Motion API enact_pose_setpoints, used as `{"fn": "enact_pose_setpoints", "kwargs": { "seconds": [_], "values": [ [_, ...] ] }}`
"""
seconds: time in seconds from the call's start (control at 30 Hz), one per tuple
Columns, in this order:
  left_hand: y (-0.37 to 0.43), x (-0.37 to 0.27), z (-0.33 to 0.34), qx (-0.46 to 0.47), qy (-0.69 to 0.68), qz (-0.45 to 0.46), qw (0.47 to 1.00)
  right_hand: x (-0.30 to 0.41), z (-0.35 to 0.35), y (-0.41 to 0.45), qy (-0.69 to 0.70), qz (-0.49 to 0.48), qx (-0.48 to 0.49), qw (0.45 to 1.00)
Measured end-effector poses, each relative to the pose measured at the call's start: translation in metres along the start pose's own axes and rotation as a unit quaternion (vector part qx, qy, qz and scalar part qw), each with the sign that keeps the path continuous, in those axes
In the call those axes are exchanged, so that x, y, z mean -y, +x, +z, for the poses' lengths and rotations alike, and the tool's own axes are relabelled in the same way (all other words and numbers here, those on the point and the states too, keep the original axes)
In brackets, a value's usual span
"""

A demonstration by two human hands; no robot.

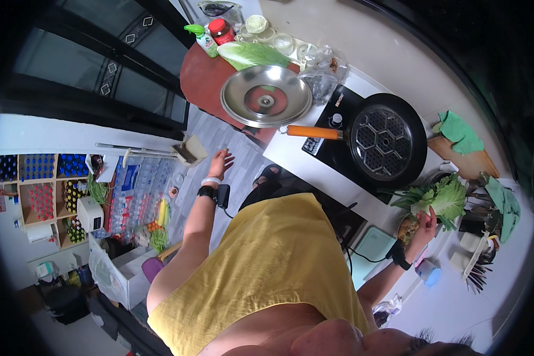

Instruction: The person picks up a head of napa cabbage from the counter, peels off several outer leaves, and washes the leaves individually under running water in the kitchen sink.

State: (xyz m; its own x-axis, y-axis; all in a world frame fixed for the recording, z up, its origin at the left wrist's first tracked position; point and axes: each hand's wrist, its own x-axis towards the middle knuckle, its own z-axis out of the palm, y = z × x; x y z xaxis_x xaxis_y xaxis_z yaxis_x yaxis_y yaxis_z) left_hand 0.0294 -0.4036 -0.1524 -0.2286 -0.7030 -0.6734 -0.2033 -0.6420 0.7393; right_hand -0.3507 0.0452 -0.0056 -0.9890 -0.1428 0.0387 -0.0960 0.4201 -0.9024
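Observation:
My right hand [425, 224] is at the counter on the right, its fingertips closed on the pale base of a leafy cabbage leaf [442, 200]. Dark green leaves [402, 201] lie beside that leaf. A bowl with food [408, 229], partly covered by the hand, sits just under it. My left hand [221, 163] hangs out over the floor with fingers apart and holds nothing. Before me a black frying pan [385, 140] with an orange handle [313, 132] rests on an induction cooktop [325, 120]. A steel wok lid [266, 95] lies left of it.
A napa cabbage [253, 55], a spray bottle [203, 40], a red-lidded jar [221, 31] and plastic bags [322, 73] crowd the red board [200, 82]. A wooden cutting board [465, 155] leans at the wall. Stacked bottled drinks [142, 191] stand on the left.

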Motion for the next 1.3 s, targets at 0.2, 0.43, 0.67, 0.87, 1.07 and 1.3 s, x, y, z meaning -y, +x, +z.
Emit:
{"fn": "enact_pose_setpoints", "kwargs": {
  "seconds": [0.2,0.43,0.67,0.87,1.07,1.3],
  "values": [
    [0.043,-0.06,0.022,0.103,-0.023,0.035,0.994,0.031,0.017,-0.04,0.074,0.016,-0.039,0.996],
    [0.058,-0.118,0.025,0.235,0.062,-0.039,0.969,0.083,0.091,-0.083,0.049,0.073,-0.067,0.994],
    [0.093,-0.137,0.006,0.208,0.08,0.016,0.975,0.093,0.139,-0.136,0.069,0.119,-0.096,0.986],
    [0.101,-0.149,-0.001,0.189,0.047,0.01,0.981,0.105,0.163,-0.159,0.116,0.159,-0.114,0.974],
    [0.089,-0.189,0.047,0.109,0.267,0.417,0.862,0.101,0.167,-0.166,0.108,0.121,-0.096,0.982],
    [0.064,-0.221,0.195,0.459,0.464,0.485,0.582,0.091,0.164,-0.198,0.133,0.155,-0.103,0.973]
  ]
}}
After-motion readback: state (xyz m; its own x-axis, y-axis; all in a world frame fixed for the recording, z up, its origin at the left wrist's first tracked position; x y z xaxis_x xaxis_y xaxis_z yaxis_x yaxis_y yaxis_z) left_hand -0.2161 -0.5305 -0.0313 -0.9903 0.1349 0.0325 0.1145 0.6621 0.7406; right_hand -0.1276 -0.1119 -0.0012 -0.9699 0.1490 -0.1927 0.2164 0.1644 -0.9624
